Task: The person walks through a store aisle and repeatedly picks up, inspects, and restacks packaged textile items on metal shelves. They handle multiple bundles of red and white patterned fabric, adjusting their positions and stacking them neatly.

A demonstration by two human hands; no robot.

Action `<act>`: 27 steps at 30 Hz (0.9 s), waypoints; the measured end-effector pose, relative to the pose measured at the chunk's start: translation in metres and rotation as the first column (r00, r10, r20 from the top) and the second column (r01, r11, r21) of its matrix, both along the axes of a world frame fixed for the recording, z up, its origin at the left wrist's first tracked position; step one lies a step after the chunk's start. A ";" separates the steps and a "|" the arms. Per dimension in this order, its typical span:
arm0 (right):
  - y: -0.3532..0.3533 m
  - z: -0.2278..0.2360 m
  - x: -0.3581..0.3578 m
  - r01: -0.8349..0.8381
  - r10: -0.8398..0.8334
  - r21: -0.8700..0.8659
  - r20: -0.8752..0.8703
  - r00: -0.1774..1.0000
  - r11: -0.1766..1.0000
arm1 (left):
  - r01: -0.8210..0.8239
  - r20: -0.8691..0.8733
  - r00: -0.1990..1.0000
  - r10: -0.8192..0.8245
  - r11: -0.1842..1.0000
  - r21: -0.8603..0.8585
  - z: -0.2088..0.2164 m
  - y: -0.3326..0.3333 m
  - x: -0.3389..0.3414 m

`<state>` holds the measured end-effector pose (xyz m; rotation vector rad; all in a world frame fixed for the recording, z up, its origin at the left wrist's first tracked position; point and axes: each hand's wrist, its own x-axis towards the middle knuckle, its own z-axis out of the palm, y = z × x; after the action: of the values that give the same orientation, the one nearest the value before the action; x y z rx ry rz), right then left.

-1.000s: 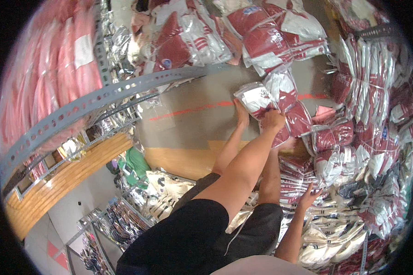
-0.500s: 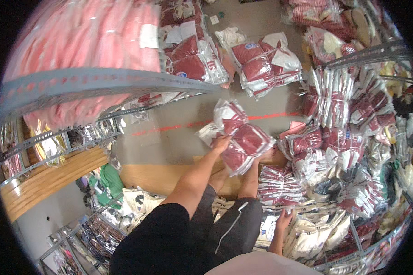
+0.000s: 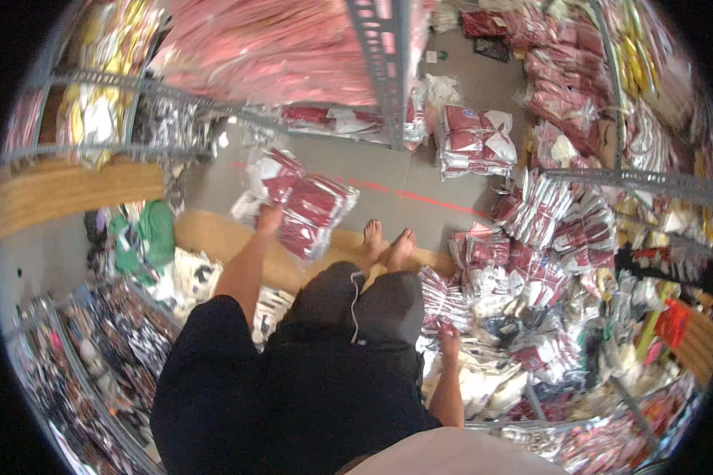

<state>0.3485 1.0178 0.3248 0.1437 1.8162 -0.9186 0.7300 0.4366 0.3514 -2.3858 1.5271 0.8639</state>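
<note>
Left hand: the left hand [image 3: 269, 220] grips the near edge of a plastic-wrapped maroon-and-white bundle [image 3: 317, 204], fingers closed on it.
Held bundle: out to the person's left, in front of the body, over the grey floor [image 3: 364, 204] and a wooden ledge [image 3: 202, 236].
Right hand: the right hand [image 3: 449, 334] is low on the right, just beside a tied maroon-and-white stack [image 3: 444, 301]; whether it touches or holds anything, I cannot tell.
Feet: two bare feet [image 3: 402, 248] near the ledge's front edge.
Floor ahead: a red line [image 3: 408, 193] crosses it; beyond lies another maroon-and-white pack [image 3: 475, 142].
Right side: more wrapped maroon-and-white bundles [image 3: 531, 207], with cream garments [image 3: 479, 370] nearer the body.
Left side: a green bundle [image 3: 146, 237] beside the ledge.
Far shelf: pink wrapped garments [image 3: 269, 51] piled behind a perforated metal post [image 3: 380, 71].
</note>
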 end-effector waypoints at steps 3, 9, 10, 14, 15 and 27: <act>-0.045 0.018 -0.041 -0.076 0.063 0.229 0.063 0.996 0.970 | 0.307 0.109 0.946 -0.304 0.952 -0.014 0.035 -0.008 0.180; -0.092 0.050 -0.167 0.043 -0.024 0.128 -0.149 0.989 0.991 | -0.041 -0.049 0.998 0.033 0.982 -0.183 0.030 0.053 0.229; -0.132 0.063 -0.161 -0.072 0.110 0.208 -0.179 0.978 0.975 | -0.029 0.043 0.998 0.039 0.973 -0.230 0.029 0.073 0.263; -0.239 0.089 -0.118 -0.152 0.162 0.067 -0.193 0.968 0.986 | 0.257 0.167 0.944 -0.283 0.952 0.164 0.006 0.119 0.347; -0.256 0.082 -0.122 -0.200 0.201 0.026 -0.207 0.957 0.979 | 0.185 0.136 0.968 -0.212 0.964 0.188 -0.011 0.123 0.341; -0.451 0.106 0.103 -0.853 0.846 -0.044 -0.108 0.522 0.520 | -0.672 -0.042 0.739 0.672 0.740 0.028 -0.046 0.184 0.417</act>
<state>0.4520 0.5666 0.4306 -0.8182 1.5915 -0.2668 1.1469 0.6206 0.3059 -2.9625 0.6093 1.0435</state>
